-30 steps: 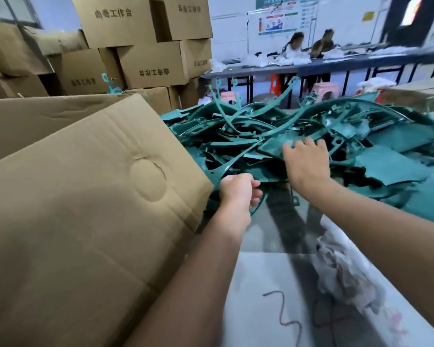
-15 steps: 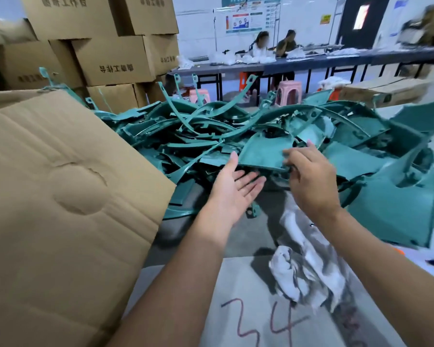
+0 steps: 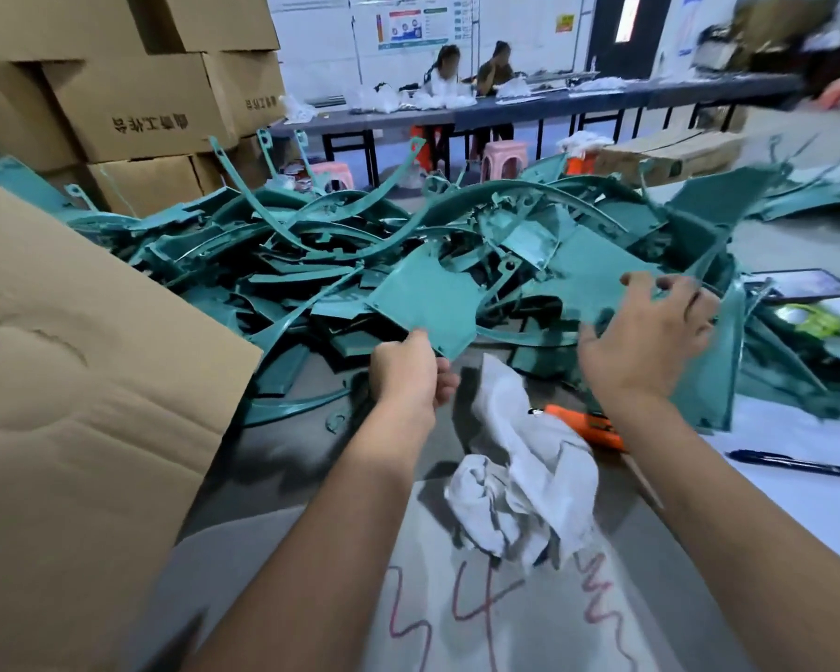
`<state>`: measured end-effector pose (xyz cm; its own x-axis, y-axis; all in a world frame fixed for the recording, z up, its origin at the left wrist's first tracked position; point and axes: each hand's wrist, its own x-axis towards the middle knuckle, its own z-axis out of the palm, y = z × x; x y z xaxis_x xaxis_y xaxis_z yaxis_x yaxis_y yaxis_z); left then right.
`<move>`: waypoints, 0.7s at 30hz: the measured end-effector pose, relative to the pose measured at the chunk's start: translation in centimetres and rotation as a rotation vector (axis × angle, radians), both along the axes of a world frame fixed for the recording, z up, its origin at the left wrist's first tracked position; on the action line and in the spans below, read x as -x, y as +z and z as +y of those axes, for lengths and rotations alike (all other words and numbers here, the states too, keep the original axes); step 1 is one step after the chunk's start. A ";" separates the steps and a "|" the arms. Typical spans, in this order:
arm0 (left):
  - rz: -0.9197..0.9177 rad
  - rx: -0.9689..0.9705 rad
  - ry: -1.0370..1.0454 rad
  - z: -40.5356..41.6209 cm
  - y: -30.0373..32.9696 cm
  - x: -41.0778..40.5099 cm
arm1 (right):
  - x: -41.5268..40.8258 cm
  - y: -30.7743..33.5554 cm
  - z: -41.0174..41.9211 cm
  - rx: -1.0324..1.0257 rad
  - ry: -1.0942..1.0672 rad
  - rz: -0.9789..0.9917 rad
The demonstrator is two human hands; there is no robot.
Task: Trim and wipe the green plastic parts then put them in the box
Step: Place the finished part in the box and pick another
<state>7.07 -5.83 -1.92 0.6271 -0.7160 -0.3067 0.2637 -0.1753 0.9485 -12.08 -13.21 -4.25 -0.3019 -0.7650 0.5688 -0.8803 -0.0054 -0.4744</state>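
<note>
A large heap of green plastic parts, flat panels and curved strips, covers the far half of the table. My left hand pinches the near corner of a flat green panel at the heap's front. My right hand grips another green part by its edge, fingers curled over it. A crumpled white cloth lies on the table between my forearms. An orange knife lies just beyond the cloth. The open cardboard box flap rises at my left.
Stacked cardboard boxes stand at the back left. A dark pen and a phone lie at the right. Red marks are written on the grey table. Two people sit at a long table far behind.
My left hand went from open beside the heap to pinching a flat panel's corner. My right hand shifted right and curled onto another part. The view swung right, showing the orange knife.
</note>
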 end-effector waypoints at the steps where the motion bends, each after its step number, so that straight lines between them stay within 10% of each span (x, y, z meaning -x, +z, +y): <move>1: -0.104 -0.019 -0.054 0.0 0.1 1.2 | 1.0 -0.2 -0.3 -0.059 -0.029 0.008; 5: -0.655 0.009 -0.110 -0.1 1.5 5.1 | 4.3 -1.0 -0.9 -0.181 -0.108 -0.078; 15: -0.636 -0.018 -0.891 -1.5 1.5 10.2 | 4.2 1.5 0.9 0.071 -0.107 -0.387; 21: -0.620 0.353 -0.641 -0.1 2.8 8.5 | 2.3 4.2 3.1 0.140 0.040 -0.747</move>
